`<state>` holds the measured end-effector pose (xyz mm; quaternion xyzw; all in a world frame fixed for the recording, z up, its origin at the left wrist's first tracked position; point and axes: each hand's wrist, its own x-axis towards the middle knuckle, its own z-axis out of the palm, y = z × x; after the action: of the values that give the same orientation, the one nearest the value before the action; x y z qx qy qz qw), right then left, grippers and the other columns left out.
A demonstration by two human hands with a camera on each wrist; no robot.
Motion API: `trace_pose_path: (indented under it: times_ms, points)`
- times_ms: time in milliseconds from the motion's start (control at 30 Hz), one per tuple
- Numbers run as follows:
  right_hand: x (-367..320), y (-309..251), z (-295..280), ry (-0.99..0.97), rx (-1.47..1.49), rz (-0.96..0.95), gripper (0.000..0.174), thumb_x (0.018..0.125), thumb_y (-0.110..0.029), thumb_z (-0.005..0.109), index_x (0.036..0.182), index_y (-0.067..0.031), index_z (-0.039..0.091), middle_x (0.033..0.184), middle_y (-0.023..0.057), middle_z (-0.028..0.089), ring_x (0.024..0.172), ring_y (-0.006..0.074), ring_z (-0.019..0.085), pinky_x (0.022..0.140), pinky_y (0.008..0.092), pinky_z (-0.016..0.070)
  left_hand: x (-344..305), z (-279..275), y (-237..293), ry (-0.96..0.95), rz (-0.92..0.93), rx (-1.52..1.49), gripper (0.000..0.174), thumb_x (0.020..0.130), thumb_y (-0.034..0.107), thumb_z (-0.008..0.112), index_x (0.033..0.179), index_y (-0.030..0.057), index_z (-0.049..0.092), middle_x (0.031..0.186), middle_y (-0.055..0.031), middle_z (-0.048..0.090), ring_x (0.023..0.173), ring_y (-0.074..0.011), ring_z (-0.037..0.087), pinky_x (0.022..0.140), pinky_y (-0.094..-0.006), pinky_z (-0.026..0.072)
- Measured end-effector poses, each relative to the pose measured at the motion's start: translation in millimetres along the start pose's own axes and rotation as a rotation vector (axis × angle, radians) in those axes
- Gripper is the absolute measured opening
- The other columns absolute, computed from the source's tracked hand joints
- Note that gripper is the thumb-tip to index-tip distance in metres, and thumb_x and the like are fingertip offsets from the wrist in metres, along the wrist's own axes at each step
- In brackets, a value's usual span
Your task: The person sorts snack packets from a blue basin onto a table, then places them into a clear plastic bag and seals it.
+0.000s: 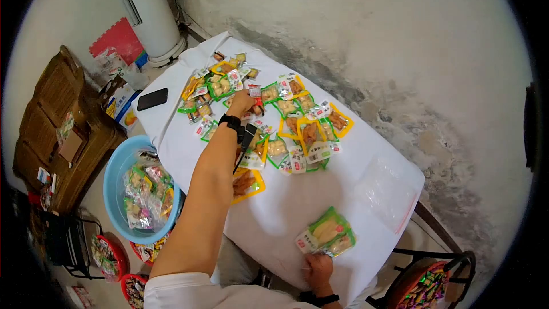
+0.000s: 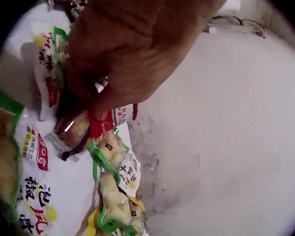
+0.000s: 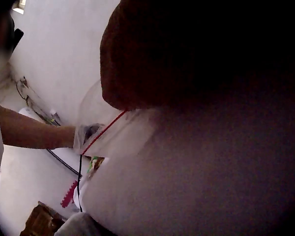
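My left hand (image 1: 241,103) reaches into the spread of snack packets on the white-covered table. In the left wrist view the left hand (image 2: 132,54) has its thumb and fingers curled down at a red-and-white packet (image 2: 103,124), pinching it, beside a small brown snack (image 2: 76,130); the fingertips are partly hidden. Near the front edge, my right hand (image 1: 318,269) grips the lower end of green-edged packets (image 1: 329,232). The right wrist view shows the right hand (image 3: 147,64) as a dark shape, its fingers unclear, and a clear bag with a red strip (image 3: 105,132).
A clear bag (image 1: 386,189) lies on the table's right part, a phone (image 1: 152,99) at its left. Yellow- and green-edged packets (image 1: 309,131) cover the middle. A blue basin (image 1: 114,194) of packets stands left; a red basket (image 1: 426,286) of sweets is at lower right.
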<state>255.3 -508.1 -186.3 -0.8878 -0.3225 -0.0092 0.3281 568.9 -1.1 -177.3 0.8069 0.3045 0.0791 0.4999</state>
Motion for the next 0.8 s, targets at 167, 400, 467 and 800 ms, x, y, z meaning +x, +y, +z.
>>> trace_pose_path:
  times_ms: [167, 400, 467, 800]
  points:
    - [5, -12, -8, 0.04, -0.014, -0.014, 0.03, 0.064, -0.014, 0.061, 0.094, -0.0108, 0.062, 0.082, 0.0082, 0.056, 0.075, 0.0301, 0.052, 0.067, 0.0415, 0.0405, -23, -7, 21, -0.003, 0.217, 0.554, 0.031, 0.067, 0.015, 0.068, 0.094, 0.001, 0.065, 0.089, -0.02, 0.065, 0.081, -0.0317, 0.064, 0.069, -0.0399, 0.051]
    - [10, -14, -9, 0.14, 0.01, -0.074, 0.03, 0.061, -0.007, 0.061, 0.09, -0.0082, 0.061, 0.079, 0.0082, 0.056, 0.074, 0.0303, 0.052, 0.067, 0.0407, 0.0412, -36, -16, -3, 0.117, 0.226, 0.238, 0.028, 0.072, 0.012, 0.068, 0.099, 0.0038, 0.066, 0.091, -0.0169, 0.066, 0.082, -0.0304, 0.064, 0.069, -0.0397, 0.0506]
    - [9, -15, -10, 0.133, 0.009, -0.07, 0.03, 0.06, -0.007, 0.061, 0.09, -0.008, 0.061, 0.079, 0.0086, 0.057, 0.074, 0.0306, 0.053, 0.067, 0.0409, 0.0415, -49, -21, 8, 0.128, 0.184, 0.251, 0.028, 0.072, 0.011, 0.068, 0.099, 0.0037, 0.066, 0.091, -0.0166, 0.067, 0.082, -0.0295, 0.064, 0.068, -0.0392, 0.0508]
    - [15, -17, -11, 0.176, 0.057, -0.085, 0.019, 0.066, -0.007, 0.061, 0.084, -0.0091, 0.061, 0.076, 0.0097, 0.056, 0.07, 0.031, 0.053, 0.065, 0.0404, 0.0422, -42, 5, 15, -0.018, 0.142, 0.375, 0.023, 0.071, 0.014, 0.064, 0.091, 0.0024, 0.066, 0.087, -0.0185, 0.066, 0.079, -0.0304, 0.064, 0.067, -0.0394, 0.0513]
